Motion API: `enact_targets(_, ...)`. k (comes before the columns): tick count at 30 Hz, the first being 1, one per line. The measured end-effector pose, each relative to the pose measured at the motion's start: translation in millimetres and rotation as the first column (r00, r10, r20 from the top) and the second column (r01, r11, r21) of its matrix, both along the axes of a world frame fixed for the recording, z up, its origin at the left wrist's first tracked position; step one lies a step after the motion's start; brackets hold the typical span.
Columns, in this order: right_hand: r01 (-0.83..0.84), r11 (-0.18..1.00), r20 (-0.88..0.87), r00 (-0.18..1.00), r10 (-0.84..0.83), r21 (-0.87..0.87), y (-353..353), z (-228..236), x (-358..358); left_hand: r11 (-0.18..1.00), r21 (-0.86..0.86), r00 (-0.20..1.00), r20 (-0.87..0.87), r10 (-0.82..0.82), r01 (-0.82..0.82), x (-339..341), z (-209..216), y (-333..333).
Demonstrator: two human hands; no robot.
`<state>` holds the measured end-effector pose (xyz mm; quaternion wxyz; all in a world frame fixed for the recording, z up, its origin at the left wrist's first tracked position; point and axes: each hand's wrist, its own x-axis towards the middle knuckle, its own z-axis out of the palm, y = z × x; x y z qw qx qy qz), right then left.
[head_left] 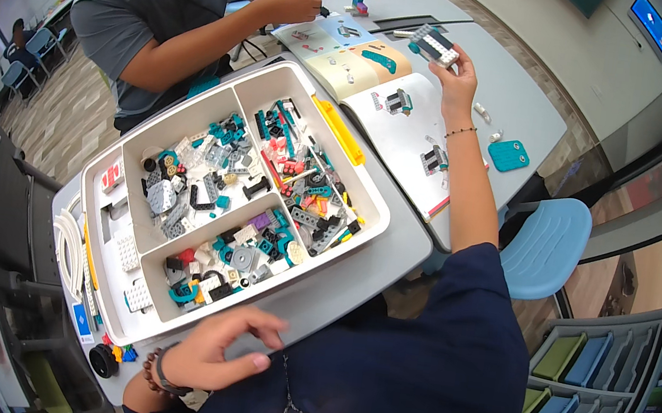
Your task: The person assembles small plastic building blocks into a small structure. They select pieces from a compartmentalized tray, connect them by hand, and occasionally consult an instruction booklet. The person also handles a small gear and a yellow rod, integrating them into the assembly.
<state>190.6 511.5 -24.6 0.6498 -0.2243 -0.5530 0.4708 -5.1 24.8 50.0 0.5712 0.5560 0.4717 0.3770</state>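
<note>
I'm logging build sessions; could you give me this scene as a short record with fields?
Right hand: holds a white, black and teal plastic brick assembly, raised
Left hand: nothing visible in it; near a white plastic divided tray
Tray contents: loose multicoloured plastic pieces
Right of tray: white printed paper page; farther right, rounded teal plastic plate
Opposite: person in grey shirt

Right arm [476, 301] reaches long up the frame right of centre, forearm [470, 179] bare and steep; right hand [459, 75] raised in the upper part, thumb and fingers closed in a pinch. Left hand [213, 351] low, left of bottom centre, fingers loosely curled, thumb standing apart, pointing rightward.
</note>
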Motion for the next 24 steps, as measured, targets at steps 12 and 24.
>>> enact_targets(12,0.251,0.951,0.055,0.968,-0.245,-0.18,40.7,-56.8,28.5,0.939,-0.312,0.942,0.333,-0.031,0.142,-7.5,-95.1,4.6)
enact_targets(24,0.105,0.954,0.058,0.994,-0.092,-0.279,52.4,-62.6,31.1,0.94,-0.296,0.939,0.339,-0.063,0.17,-10.4,-95.6,6.5)
